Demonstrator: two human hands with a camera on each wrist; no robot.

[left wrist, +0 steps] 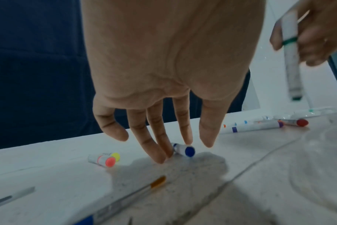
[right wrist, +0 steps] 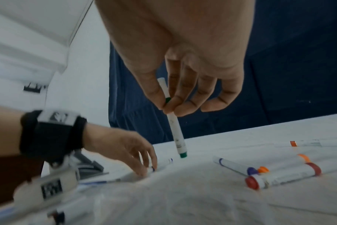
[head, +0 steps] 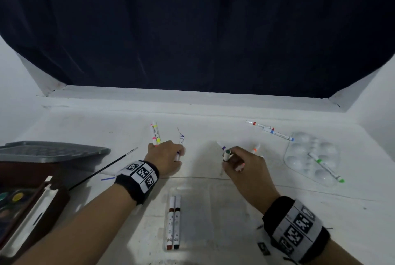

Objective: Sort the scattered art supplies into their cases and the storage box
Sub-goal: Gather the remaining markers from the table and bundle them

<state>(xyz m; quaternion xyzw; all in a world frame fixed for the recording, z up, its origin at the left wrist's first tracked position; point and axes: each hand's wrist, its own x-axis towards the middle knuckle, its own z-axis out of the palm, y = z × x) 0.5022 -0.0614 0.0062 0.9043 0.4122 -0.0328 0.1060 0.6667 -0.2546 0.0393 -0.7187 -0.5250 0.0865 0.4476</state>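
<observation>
My left hand (head: 177, 153) reaches down onto a blue-capped marker (left wrist: 185, 150) lying on the white table. Its straight fingertips (left wrist: 188, 140) touch the marker without closing round it. My right hand (right wrist: 168, 106) pinches a dark green marker (right wrist: 176, 132) between thumb and fingers, cap end hanging down just above the table. A clear flat marker case (head: 213, 217) lies near me with a brown marker (head: 171, 222) and a black marker (head: 177, 222) in it. The grey-lidded storage box (head: 49, 150) stands at the left.
Pink and yellow markers (head: 155, 134) lie beyond my left hand. Purple (right wrist: 235, 166), orange (right wrist: 279, 164) and red (right wrist: 283, 175) markers lie under my right hand. A clear palette (head: 299, 151) at the right carries a light green marker (head: 326, 166). A thin paintbrush (head: 102, 170) and a paint set (head: 12, 200) are at the left.
</observation>
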